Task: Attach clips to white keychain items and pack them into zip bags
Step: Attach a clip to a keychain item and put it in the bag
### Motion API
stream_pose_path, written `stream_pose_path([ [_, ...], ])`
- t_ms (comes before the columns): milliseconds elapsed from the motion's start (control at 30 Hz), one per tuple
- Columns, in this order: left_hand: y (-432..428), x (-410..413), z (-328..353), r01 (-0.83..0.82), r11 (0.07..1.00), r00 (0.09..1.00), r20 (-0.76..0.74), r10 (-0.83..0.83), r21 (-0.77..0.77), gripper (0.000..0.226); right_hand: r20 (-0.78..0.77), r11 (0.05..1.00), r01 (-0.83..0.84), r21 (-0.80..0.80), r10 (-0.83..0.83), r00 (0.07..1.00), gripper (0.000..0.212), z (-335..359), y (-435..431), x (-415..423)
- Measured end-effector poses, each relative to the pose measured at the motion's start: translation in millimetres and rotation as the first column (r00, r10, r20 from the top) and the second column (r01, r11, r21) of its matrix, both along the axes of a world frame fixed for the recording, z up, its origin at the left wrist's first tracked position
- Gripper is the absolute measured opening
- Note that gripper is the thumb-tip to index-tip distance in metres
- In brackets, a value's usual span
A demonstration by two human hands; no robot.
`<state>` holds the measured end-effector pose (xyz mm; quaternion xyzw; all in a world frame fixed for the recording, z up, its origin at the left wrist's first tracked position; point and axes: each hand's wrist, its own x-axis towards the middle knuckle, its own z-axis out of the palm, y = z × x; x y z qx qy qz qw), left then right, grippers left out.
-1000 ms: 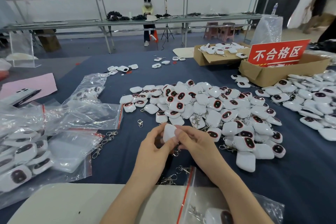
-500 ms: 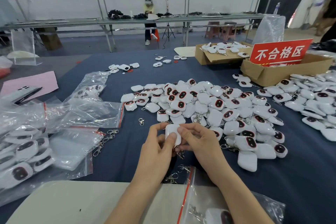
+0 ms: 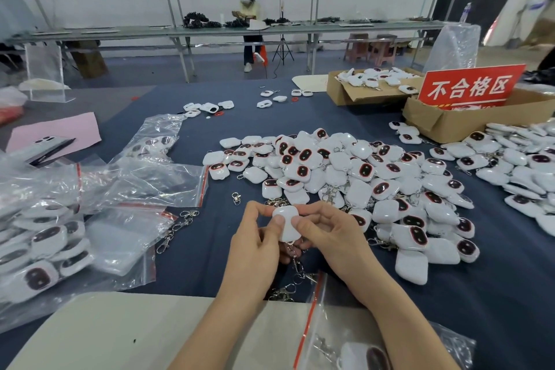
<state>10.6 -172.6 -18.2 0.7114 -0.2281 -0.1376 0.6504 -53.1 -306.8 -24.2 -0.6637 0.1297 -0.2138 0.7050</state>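
The left grip and right grip meet close together, facing each other. Both thumbs press on top, curled fingers underneath, pinching one white keychain item between them. Both index fingers arch to its upper edge.

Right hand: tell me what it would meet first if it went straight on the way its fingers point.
The white keychain item that the right hand pinches; its fingers point leftward into it, with the left hand seemingly just beyond, holding the same item.
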Motion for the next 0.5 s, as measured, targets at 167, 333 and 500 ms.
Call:
stream_pose_path([
  [167,-0.3,-0.9,1.8,-0.003,0.998,1.000,0.011,0.003,-0.056,0.018,0.029,1.000,0.031,-0.001,-0.031,0.999,0.015,0.3,1.8,0.5],
  [333,-1.7,-3.6,3.5,0.062,0.993,0.997,0.049,-0.057,-0.105,0.015,0.035,0.999,0.036,-0.025,-0.035,0.999,0.024,2.5,2.4,-1.7],
  [500,-1.3,0.5,1.9,0.053,0.994,0.999,0.008,-0.052,-0.092,0.030,0.016,0.998,-0.013,-0.063,0.014,1.000,0.023,3.5,3.1,-1.6],
])
